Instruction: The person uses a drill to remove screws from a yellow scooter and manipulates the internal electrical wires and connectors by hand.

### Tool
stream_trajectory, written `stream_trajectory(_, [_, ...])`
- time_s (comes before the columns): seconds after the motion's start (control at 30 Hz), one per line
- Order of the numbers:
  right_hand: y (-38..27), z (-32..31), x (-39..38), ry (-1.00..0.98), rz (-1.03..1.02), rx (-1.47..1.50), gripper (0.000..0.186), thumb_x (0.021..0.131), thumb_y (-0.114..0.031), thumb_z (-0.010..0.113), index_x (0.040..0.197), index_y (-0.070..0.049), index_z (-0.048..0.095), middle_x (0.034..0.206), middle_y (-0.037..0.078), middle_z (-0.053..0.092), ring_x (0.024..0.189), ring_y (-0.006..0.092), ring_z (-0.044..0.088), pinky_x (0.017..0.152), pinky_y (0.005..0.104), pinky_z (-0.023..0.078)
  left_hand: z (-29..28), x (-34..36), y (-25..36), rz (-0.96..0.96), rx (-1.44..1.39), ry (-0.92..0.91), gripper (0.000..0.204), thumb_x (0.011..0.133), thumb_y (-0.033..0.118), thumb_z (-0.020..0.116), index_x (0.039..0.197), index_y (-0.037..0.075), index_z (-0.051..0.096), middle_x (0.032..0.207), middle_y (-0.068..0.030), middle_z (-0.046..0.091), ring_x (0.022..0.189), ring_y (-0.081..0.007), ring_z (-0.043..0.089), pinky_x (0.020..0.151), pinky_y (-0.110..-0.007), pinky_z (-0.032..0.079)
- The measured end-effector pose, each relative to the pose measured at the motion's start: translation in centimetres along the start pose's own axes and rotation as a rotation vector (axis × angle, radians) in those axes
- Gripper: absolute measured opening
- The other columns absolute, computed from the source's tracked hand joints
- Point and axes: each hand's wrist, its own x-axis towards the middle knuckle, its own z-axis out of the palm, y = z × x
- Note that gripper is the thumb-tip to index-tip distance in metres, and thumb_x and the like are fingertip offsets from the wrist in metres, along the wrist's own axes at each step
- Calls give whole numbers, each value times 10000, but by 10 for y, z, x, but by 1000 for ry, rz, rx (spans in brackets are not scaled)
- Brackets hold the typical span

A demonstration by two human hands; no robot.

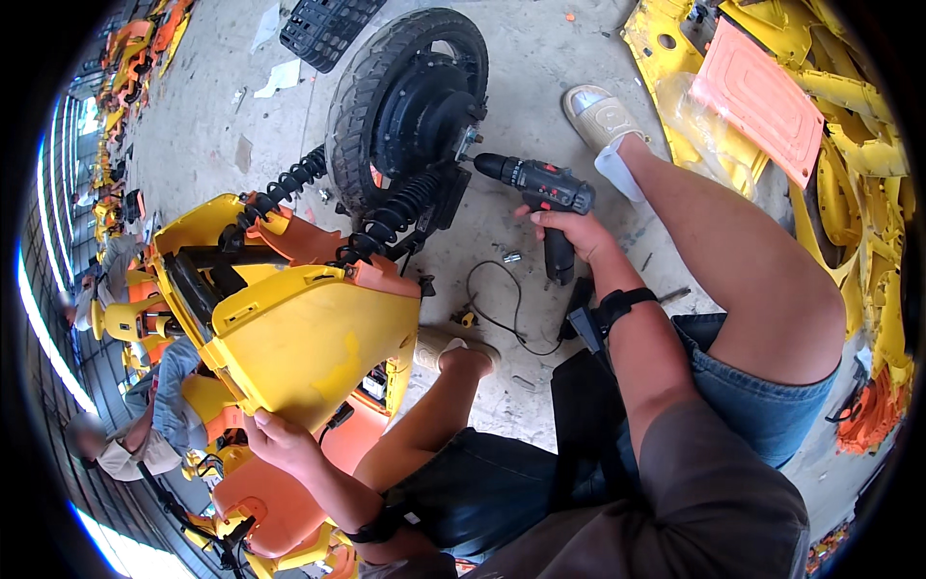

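My right hand [571, 230] is wrapped round the grip of a black cordless drill [531, 180] with red marks. The drill's nose points left at the axle bolt [469, 140] of a black scooter wheel [410, 111]; I cannot tell whether they touch. Two black coil-spring shock absorbers [394, 214] run from beside the wheel into a yellow and orange scooter body. My left hand [282, 444] grips the near lower edge of its yellow plastic cover [309, 333], the fingertips partly hidden behind it.
Yellow body panels [839, 125] and an orange panel [762, 96] pile up at the right. A black crate [328, 29] lies beyond the wheel. A black cable [516, 318] and small metal parts lie on the concrete floor. Another person [145, 434] sits among scooters at the left.
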Motion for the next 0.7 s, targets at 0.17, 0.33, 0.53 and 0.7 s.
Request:
stream_trajectory(0.17, [-2,3,-7,51,43,34,358,852,-118,790,1184,-40,683,1045,74,737,718,130,628,692,308,546,1,-3,-2,-26,-6,34,532,1076,411,420,1029,-77,626,833,-121,633,747,-199,541,674,-336,455])
stream_trajectory(0.33, [-3,-10,-5,148,-76,-441,284,859,-188,833,1087,-56,728,894,23,715,746,121,650,733,302,540,4,0,3,-62,-19,50,505,1090,386,411,1002,-68,617,814,-108,623,732,-187,524,665,-332,453])
stream_trajectory(0.53, [3,-6,-8,194,-194,-614,339,858,-240,829,1140,-74,737,959,29,738,886,125,664,856,321,535,6,4,13,-48,-16,-15,442,1091,335,415,881,-30,550,746,-52,532,683,-150,452,619,-320,397])
stream_trajectory(0.7, [-15,3,-19,262,-94,-584,369,830,-248,860,1131,-69,742,979,39,744,910,139,669,868,333,533,9,7,18,-6,65,24,430,1070,339,446,907,-36,580,739,-68,563,677,-157,466,605,-335,389])
